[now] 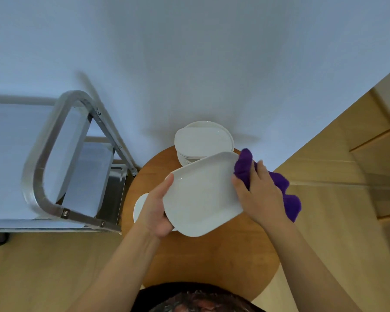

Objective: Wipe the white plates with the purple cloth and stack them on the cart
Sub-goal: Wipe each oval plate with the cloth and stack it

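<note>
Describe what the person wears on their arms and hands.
Nothing: the left hand and right hand are bare, with no gloves, rings or watch visible. Both forearms are uncovered, with no sleeves in view. A dark patterned garment shows at the bottom edge.

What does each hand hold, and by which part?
Left hand grips the white plate by its left edge; right hand holds the purple cloth bunched against the plate's right edge.

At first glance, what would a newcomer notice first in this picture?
Two hands hold a white plate above a round wooden table: the left hand grips its near-left edge, the right hand presses a purple cloth on its right edge. Behind stands a plate stack; left, a metal cart.
</note>
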A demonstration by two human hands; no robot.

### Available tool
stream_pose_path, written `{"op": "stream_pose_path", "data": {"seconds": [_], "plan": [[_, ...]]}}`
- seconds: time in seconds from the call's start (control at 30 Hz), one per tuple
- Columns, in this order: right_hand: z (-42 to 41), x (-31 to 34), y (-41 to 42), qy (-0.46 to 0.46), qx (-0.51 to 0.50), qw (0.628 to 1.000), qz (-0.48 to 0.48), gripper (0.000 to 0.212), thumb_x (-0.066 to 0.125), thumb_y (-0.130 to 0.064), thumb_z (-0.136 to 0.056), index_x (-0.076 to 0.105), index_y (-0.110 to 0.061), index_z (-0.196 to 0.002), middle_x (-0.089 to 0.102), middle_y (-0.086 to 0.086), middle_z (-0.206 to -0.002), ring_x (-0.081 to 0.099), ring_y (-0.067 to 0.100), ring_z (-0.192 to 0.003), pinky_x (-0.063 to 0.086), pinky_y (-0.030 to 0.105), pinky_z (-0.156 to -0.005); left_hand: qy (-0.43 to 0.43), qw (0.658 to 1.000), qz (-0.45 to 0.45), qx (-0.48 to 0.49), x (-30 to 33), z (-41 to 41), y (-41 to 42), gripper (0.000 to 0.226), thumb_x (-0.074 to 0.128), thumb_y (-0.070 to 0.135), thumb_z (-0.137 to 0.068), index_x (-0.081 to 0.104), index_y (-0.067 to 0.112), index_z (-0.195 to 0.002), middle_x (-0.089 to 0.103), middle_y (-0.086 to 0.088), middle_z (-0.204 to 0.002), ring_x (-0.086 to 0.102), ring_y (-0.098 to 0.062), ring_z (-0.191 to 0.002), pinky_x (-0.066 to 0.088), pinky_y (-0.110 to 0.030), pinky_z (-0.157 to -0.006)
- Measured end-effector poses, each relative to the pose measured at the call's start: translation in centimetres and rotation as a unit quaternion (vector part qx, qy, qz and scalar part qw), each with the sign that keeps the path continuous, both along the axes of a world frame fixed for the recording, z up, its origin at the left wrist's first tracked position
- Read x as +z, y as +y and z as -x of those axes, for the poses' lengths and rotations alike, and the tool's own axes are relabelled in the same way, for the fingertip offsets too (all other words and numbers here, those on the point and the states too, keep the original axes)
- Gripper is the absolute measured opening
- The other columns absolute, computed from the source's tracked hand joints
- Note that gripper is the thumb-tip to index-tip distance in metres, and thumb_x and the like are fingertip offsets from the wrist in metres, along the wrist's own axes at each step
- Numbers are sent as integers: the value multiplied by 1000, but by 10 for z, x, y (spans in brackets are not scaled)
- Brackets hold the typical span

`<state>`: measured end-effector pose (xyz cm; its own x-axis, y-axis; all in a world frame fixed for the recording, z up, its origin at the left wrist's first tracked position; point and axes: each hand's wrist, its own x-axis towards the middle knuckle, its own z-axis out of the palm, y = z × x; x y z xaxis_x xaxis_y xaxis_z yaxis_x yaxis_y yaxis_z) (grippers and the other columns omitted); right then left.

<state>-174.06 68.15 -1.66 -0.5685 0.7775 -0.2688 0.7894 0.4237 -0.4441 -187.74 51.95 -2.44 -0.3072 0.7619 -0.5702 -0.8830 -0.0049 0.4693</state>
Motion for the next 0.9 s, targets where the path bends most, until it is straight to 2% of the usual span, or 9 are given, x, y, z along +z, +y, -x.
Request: {"op": "stream_pose_path", "data": {"seconds": [0.23,0.3,0.4,0.43,0.57,0.67,0.77,0.83,0.9], "plan": [[25,6,-25,-11,72,997,3,69,25,-53,-97,-3,-21,-152,-11,3,-159,-10,21,-146,5,52,-115,95,995,-2,8,10,-12,-13,27,55,41,-82,76,28,-92,73,-6,-99,71,-23,-89,57,-36,-64],[32,8,-38,0,105,994,13,69,24,-54,-97,-3,-22,-151,-9,0,-160,-8,20,-146,4,52,-114,104,994,-1,15,11,-15,-18,28,56,40,-82,76,26,-96,73,-7,-101,70,-23,-91,57,-35,-66],[38,11,-64,68,160,984,33,70,25,-57,-94,-1,-26,-152,-4,-4,-160,-6,14,-146,11,47,-115,110,993,-19,34,15,-16,-19,38,52,37,-87,65,18,-118,69,-12,-111,67,-26,-100,57,-37,-74],[39,12,-74,91,182,979,29,70,24,-59,-93,1,-28,-152,-3,-5,-160,-9,10,-145,11,44,-115,111,993,-27,42,17,-16,-19,39,51,36,-88,64,17,-120,69,-12,-111,67,-26,-101,57,-37,-75],[33,16,-104,119,282,952,18,64,30,-54,-93,10,-36,-150,-1,-14,-158,-18,-2,-137,-8,38,-114,84,994,-34,62,20,-12,-20,39,56,40,-82,73,11,-102,70,-14,-108,68,-26,-99,58,-34,-74],[23,20,-106,122,335,933,45,59,33,-49,-94,16,-35,-149,5,-21,-155,-16,-9,-137,-16,32,-113,70,995,-30,61,18,-13,-21,42,58,45,-79,72,9,-95,72,-12,-96,71,-25,-88,59,-34,-69],[10,24,-97,129,384,912,69,53,36,-48,-95,29,-33,-146,17,-26,-146,-12,-21,-130,-21,16,-107,56,997,-21,57,20,-14,-21,46,61,48,-75,71,9,-97,73,-12,-90,72,-25,-81,58,-35,-64],[0,25,-89,131,401,902,90,50,39,-45,-94,38,-32,-142,29,-24,-145,-4,-26,-127,-17,11,-106,57,997,-7,54,22,-16,-20,50,62,49,-74,65,10,-106,73,-12,-91,72,-25,-82,58,-36,-64],[-7,26,-82,136,412,898,73,50,40,-44,-91,46,-29,-138,42,-17,-143,8,-22,-129,-11,10,-108,46,998,-15,43,23,-17,-18,52,59,49,-77,61,11,-113,72,-12,-94,71,-26,-84,59,-36,-67]]}}
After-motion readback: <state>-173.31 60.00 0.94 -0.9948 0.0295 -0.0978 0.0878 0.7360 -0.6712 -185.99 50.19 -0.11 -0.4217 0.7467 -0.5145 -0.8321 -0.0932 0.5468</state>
